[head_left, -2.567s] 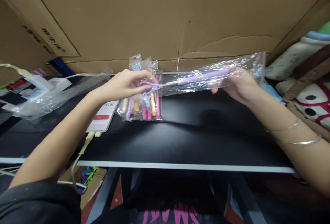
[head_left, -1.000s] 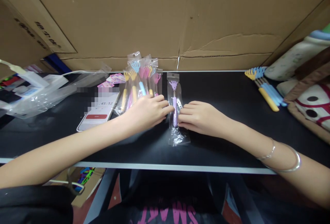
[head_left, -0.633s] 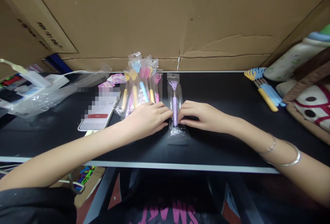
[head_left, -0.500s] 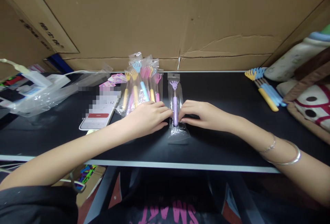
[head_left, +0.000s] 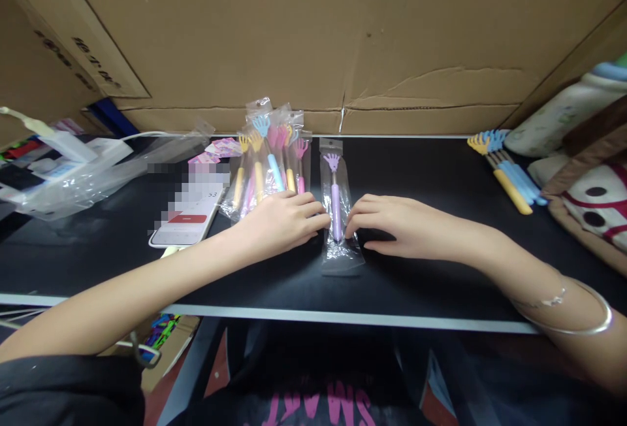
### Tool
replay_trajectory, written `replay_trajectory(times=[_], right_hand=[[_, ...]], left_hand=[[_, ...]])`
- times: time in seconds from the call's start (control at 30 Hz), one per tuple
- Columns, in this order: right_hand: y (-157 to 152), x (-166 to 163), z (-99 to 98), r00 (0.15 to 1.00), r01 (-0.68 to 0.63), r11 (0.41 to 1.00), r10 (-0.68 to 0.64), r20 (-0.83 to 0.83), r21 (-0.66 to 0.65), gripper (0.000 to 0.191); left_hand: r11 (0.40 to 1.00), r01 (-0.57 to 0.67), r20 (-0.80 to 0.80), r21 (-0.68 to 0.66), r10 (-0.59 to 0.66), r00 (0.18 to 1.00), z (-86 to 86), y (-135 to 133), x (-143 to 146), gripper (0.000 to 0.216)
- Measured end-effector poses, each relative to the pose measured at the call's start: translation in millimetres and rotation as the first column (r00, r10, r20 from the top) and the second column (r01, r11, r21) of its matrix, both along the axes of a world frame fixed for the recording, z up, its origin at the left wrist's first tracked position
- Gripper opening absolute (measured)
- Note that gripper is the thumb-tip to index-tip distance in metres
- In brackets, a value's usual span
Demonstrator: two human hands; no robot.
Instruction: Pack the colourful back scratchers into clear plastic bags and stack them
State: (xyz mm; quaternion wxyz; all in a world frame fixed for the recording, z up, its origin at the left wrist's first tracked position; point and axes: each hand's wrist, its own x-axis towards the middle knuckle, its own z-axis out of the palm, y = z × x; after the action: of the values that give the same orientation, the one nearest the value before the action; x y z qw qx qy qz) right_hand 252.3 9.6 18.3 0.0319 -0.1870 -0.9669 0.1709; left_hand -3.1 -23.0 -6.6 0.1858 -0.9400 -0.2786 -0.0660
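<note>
A purple hand-shaped back scratcher [head_left: 336, 207] lies in a clear plastic bag [head_left: 341, 261] on the black table, its claw end pointing away from me. My left hand [head_left: 289, 220] rests with fingers stretched toward the bag's left edge, fingertips touching it. On the other side, my right hand [head_left: 396, 225] has curved fingers at the bag's right edge and its thumb apart. Neither hand grips the bag. Just beyond my left hand, several bagged back scratchers [head_left: 274, 158] in yellow, blue and pink overlap in a pile; my hand hides some lower ends.
A phone [head_left: 189, 217] lies left of the pile, near small pink cards [head_left: 223, 147]. Empty plastic bags [head_left: 147, 164] and a white power strip [head_left: 110, 150] are farther left. Unbagged back scratchers [head_left: 512, 181] lie at right beside a bottle [head_left: 543, 115]. Cardboard [head_left: 304, 34] walls the back.
My right hand has shifted slightly right, and its thumb has spread away from its fingers. My left hand and the bagged purple back scratcher stay nearly in place.
</note>
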Motion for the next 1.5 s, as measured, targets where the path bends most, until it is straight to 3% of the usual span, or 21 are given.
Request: replay_trajectory(times=[0.27, 0.43, 0.53, 0.73, 0.97, 1.1, 1.2, 1.3, 1.5], right_hand=[[-16.6, -8.0, 3.4, 0.999, -0.048, 0.997, 0.047, 0.019, 0.068, 0.022], [-17.8, -8.6, 3.1, 0.999, -0.032, 0.996, 0.028, 0.044, 0.087, 0.037], [-19.1, -10.0, 0.2, 0.998, -0.054, 0.99, 0.05, 0.031, 0.132, 0.036], [-21.5, -14.3, -2.9, 0.993, -0.114, 0.987, 0.114, 0.004, 0.118, 0.005], [-20.7, -14.2, -4.2, 0.997, -0.066, 0.997, 0.068, -0.043, 0.041, 0.01], [-17.0, -12.9, -1.2, 0.999, -0.01, 0.997, 0.007, -0.034, -0.074, 0.007], [-11.8, -11.6, 1.4, 0.998, 0.013, 0.98, -0.026, -0.062, -0.196, 0.006], [-5.9, -10.7, 1.3, 0.994, 0.032, 0.95, -0.064, -0.094, -0.312, 0.01], [1.9, -11.8, -4.3, 0.977, 0.084, 0.861, -0.17, -0.129, -0.502, 0.014]], left_hand=[[0.987, 0.157, 0.048, 0.027, -0.158, 0.986, 3.7, -7.1, 1.0, 0.01], [0.981, 0.192, 0.052, -0.025, -0.191, 0.98, 5.4, -7.7, -0.9, 0.047], [0.978, 0.208, 0.063, -0.008, -0.207, 0.976, 4.8, -9.7, -0.5, 0.059], [0.974, 0.225, 0.085, 0.026, -0.227, 0.97, 3.7, -11.0, 0.6, 0.044], [0.959, 0.268, 0.097, 0.094, -0.277, 0.956, 2.4, -14.0, 4.6, 0.034], [0.965, 0.243, 0.133, 0.104, -0.255, 0.958, -1.7, -16.3, 7.8, 0.026], [0.979, 0.206, 0.234, -0.008, -0.198, 0.952, -5.1, -13.5, 7.3, 0.018], [0.966, 0.152, 0.354, -0.211, -0.069, 0.933, -6.6, -9.3, 6.1, 0.012], [0.853, 0.063, 0.431, -0.519, 0.197, 0.881, -4.2, -5.8, 7.6, 0.016]])
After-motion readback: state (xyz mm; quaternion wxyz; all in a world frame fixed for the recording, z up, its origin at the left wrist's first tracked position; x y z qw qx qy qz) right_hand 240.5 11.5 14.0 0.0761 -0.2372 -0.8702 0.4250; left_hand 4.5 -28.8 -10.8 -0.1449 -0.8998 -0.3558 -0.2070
